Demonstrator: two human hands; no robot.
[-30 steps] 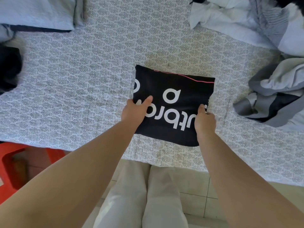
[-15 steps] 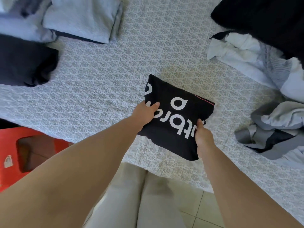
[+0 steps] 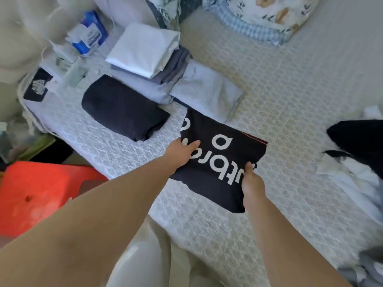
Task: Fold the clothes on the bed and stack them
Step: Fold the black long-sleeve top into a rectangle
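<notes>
Head view: I find the folded black shirt [image 3: 217,164] held over the bed [image 3: 290,100], just beside the stacks [image 3: 157,65]. The left hand [image 3: 180,150] grips its left edge, thumb on top, other fingers hidden beneath. The right hand [image 3: 251,183] pinches the right edge; its fingers are hidden too. I judge the step to be carrying to the stack; next calls for setting it flat on a pile, fold intact. Unfolded clothes [image 3: 356,162] at right are cut off. Whether the shirt touches the bed, I cannot tell.

A home bedroom: a bed [image 3: 290,100] with patterned cover, a floral pillow [image 3: 269,15], and folded clothes [image 3: 145,50].
</notes>
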